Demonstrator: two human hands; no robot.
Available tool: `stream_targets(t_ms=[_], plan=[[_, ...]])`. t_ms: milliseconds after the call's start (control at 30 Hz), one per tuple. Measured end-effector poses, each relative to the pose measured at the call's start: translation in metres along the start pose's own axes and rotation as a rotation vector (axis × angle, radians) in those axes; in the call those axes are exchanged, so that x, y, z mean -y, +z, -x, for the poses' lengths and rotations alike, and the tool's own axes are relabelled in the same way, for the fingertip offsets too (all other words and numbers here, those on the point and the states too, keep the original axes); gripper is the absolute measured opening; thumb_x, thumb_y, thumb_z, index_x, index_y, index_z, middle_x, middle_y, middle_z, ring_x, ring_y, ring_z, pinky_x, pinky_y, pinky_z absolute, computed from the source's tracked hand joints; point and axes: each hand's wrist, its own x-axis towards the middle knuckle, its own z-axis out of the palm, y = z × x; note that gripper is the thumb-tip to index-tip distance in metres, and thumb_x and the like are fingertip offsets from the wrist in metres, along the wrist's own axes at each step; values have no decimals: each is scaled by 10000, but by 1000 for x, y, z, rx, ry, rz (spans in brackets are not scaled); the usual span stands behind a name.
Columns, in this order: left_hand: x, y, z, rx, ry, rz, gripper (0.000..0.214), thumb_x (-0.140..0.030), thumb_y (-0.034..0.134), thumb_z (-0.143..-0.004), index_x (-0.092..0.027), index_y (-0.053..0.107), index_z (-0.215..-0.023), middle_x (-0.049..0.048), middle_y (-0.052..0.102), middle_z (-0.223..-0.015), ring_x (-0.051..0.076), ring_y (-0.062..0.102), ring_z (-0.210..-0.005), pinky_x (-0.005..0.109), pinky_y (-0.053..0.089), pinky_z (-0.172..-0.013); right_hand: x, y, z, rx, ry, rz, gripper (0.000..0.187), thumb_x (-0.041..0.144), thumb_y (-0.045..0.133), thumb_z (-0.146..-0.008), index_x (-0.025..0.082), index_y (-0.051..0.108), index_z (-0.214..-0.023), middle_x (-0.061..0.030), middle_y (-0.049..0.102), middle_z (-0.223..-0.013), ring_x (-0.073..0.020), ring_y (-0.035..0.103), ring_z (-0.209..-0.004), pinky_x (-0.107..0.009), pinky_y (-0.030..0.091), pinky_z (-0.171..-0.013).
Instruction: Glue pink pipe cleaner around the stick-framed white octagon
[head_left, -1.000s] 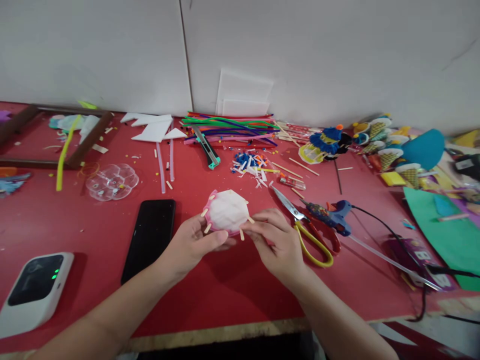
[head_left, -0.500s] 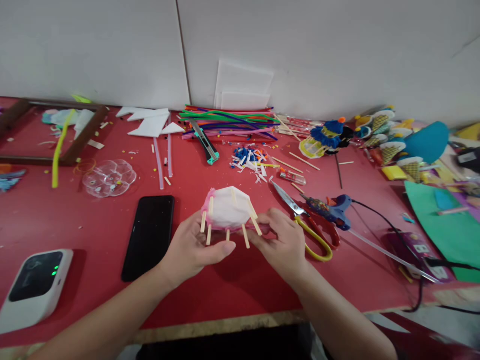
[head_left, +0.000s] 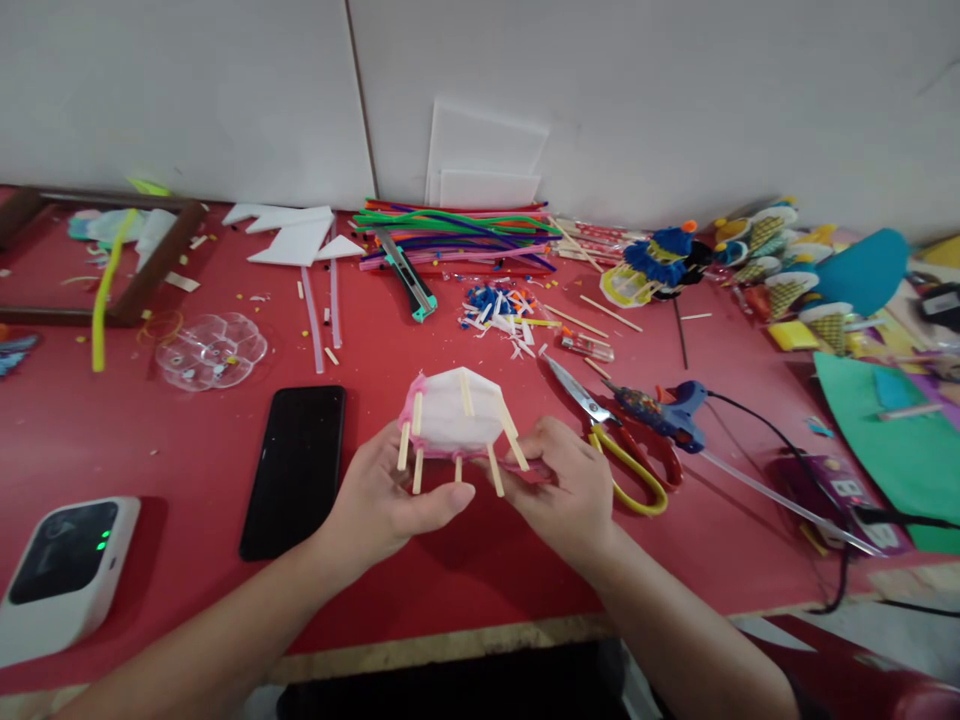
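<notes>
Sticks of pale wood, six-plus, edge one white polygonal piece between half-curled left hand, gripping it, and right hand, pinching a pink strand.

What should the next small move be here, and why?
Probably the right hand should guide the pink strand around the rightmost stick: the left hand steadies the white piece, pink material bunches around the left-side sticks, and the rightmost stick looks bare along its visible length.
</notes>
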Motion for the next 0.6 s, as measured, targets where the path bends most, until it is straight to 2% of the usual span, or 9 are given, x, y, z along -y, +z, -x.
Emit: stream_targets(t_ms=[133,300,467,600], plan=[[0,1,-1,3,0,50,290,-190,788,-718,-242,724,-996,11,791,-981,199,733,-976,293,569,-891,-1,1,2,-21,-47,0,247,184,712,-816,215,523,-660,46,530,-558,-103,464,-519,-235,346,-495],[2,0,-1,-47,-69,85,253,-286,815,-714,-234,742,-951,11,784,-930,191,727,-924,270,563,-852,-2,0,2,-11,-44,-10,238,174,700,-818,217,517,-671,44,532,-572,-109,455,-538,-243,352,-512],[7,-3,1,-66,-133,146,370,-388,837,-684,-209,745,-994,66,780,-1003,257,711,-1006,370,525,-960,-4,-2,0,67,4,-111,166,175,700,-821,208,558,-741,36,571,-617,-106,484,-562,-240,358,-516],[8,-2,0,-49,-164,171,400,-403,826,-694,-214,747,-1037,82,775,-1066,287,683,-1091,427,479,-1030,-5,-2,0,92,58,-143,171,168,710,-804,204,560,-732,39,574,-623,-96,485,-555,-230,356,-509]])
